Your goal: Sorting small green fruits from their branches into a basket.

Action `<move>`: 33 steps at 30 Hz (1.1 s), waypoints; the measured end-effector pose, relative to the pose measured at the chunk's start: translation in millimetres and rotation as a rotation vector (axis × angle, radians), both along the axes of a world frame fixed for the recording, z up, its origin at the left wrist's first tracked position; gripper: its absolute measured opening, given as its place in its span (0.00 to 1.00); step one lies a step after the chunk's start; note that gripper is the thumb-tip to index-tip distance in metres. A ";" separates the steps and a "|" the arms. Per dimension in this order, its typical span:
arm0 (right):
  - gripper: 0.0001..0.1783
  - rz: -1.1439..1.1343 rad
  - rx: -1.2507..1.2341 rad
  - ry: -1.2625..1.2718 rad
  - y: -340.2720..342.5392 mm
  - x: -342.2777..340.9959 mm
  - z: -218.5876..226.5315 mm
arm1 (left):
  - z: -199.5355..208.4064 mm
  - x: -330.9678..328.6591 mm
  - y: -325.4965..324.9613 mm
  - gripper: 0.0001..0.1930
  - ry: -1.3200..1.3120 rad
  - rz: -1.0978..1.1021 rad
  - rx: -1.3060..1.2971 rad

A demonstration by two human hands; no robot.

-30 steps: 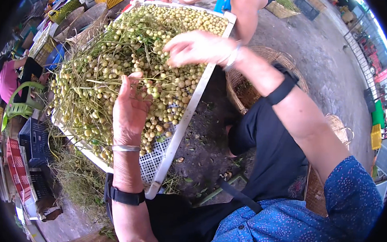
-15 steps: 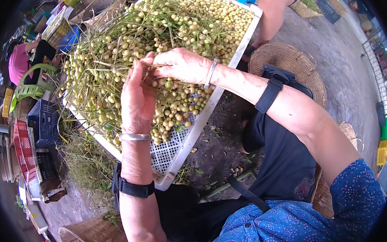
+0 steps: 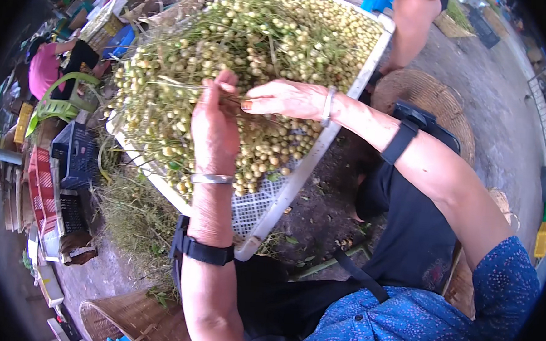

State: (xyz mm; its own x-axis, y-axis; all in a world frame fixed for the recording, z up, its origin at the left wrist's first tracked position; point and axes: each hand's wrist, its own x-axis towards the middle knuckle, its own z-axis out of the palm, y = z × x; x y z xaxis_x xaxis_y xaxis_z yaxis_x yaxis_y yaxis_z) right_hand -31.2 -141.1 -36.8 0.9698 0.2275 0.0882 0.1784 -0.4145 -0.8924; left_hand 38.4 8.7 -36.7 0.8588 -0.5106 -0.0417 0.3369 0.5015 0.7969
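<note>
A white perforated plastic tray [image 3: 251,213] holds a heap of small round yellow-green fruits [image 3: 264,160], many on thin green stems. Over the heap's near part, my left hand [image 3: 216,126] pinches a thin fruit stem [image 3: 177,83] that points left from its fingertips. My right hand [image 3: 285,100] is just right of those fingertips, palm down, with its fingers drawn together. Whatever its fingertips hold is hidden. Each wrist carries a silver-coloured bangle and each forearm a black strap. Loose fruits [image 3: 350,26] cover the tray's far right.
Bare stems [image 3: 136,215] lie left of the tray, beside a dark blue crate [image 3: 74,152] and a red crate [image 3: 42,184]. Woven baskets stand at right [image 3: 427,108] and lower left [image 3: 142,322]. A person in pink [image 3: 44,72] is near a green chair [image 3: 64,104]; another person's leg [image 3: 413,29] is beyond the tray.
The whole view has shifted, so tray and arms appear farther right. My right hand has drawn slightly away from my left fingertips, where the two hands were together before.
</note>
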 end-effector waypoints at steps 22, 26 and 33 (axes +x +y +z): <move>0.18 -0.320 -0.551 -0.048 13.1 -5.4 -1.9 | 33.6 -12.8 24.4 0.09 -0.193 -0.031 0.516; 0.34 -0.207 -0.275 -0.051 -0.5 -9.3 1.8 | 27.1 1.5 29.3 0.05 -0.112 -0.091 0.410; 0.15 -0.244 -0.143 -0.194 18.2 -7.7 -7.5 | 19.3 1.2 22.2 0.04 -0.270 -0.150 0.418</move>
State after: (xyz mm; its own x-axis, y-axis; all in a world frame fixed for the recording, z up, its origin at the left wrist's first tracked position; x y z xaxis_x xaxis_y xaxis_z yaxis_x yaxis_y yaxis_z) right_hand -38.9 -122.9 -44.3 0.9654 0.0139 0.2604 0.2191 -0.5846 -0.7812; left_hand 39.6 30.9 -17.4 0.7858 -0.6160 -0.0554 0.1355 0.0841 0.9872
